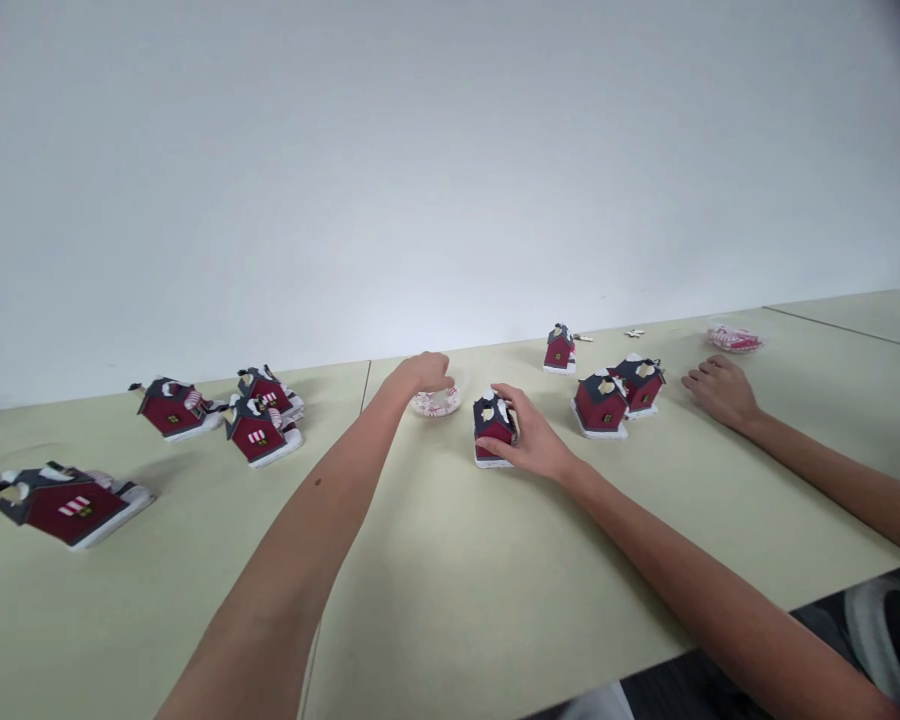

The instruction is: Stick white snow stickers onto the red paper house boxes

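My left hand [422, 374] reaches to the middle of the table, its fingers curled in a pinch over a small clear packet or dish of red-and-white pieces [436, 404]. What those fingers hold, if anything, is hidden. My right hand [538, 437] is wrapped round a small dark red toy house [493, 440] from its right side, thumb at the near side and fingers at the far side. This house has a dark roof with white patches and a white base, and stands upright on the table.
Several similar houses [259, 438] stand to the left, one [75, 505] nearest the front. More houses [600, 405] stand to the right, one [559, 350] farther back. Another person's hand [722, 392] rests near a clear bag of red-and-white pieces [735, 339]. A wall [450, 180] closes the back.
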The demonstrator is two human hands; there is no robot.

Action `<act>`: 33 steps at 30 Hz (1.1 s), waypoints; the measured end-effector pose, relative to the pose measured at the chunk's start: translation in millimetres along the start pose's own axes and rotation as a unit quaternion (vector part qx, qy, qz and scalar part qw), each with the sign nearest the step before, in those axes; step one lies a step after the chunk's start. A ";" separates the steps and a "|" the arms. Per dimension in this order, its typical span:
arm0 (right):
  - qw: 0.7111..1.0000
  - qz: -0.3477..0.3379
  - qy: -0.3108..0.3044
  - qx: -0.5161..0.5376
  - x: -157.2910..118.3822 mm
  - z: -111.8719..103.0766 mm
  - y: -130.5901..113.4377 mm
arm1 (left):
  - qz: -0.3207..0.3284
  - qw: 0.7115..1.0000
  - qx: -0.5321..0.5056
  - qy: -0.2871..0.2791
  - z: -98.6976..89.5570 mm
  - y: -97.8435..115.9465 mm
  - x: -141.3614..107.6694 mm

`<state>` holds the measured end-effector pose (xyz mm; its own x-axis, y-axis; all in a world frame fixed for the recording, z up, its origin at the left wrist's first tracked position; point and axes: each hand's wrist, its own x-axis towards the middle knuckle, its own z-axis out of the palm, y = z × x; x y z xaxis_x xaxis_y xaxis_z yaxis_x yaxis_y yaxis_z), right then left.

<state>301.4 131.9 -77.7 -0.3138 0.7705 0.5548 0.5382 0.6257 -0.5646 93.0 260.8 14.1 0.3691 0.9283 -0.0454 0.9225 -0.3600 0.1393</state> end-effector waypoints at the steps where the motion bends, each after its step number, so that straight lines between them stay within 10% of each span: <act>1: 1.000 -0.003 -0.018 -0.002 -1.4 -1.2 0.6 | 0.008 0.999 -0.017 0.038 -4.0 -0.9 -7.0; 5: 0.998 -0.008 -0.054 -0.028 -6.2 -3.0 -0.6 | 0.065 0.978 -0.139 0.144 -2.9 -6.3 -52.5; 9: 0.997 -0.016 -0.042 -0.061 -8.0 4.4 -12.8 | 0.146 0.893 -0.418 0.073 35.4 -12.3 -114.1; 19: 0.994 -0.041 -0.041 -0.095 7.4 35.2 -35.6 | 0.026 0.777 -0.623 0.090 94.9 6.0 -182.3; 29: 0.996 -0.028 -0.059 -0.054 1.2 29.3 -33.9 | 0.015 0.796 -0.589 0.138 94.8 9.6 -183.7; 33: 0.995 -0.029 -0.086 -0.042 0.7 26.5 -37.9 | 0.085 0.845 -0.486 0.205 96.2 10.9 -188.0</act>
<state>260.0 112.0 -72.2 -0.4709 0.7475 0.4685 0.5770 0.6627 -0.4775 44.5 73.3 -71.0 0.2337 0.8966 0.3763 0.2576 -0.4302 0.8652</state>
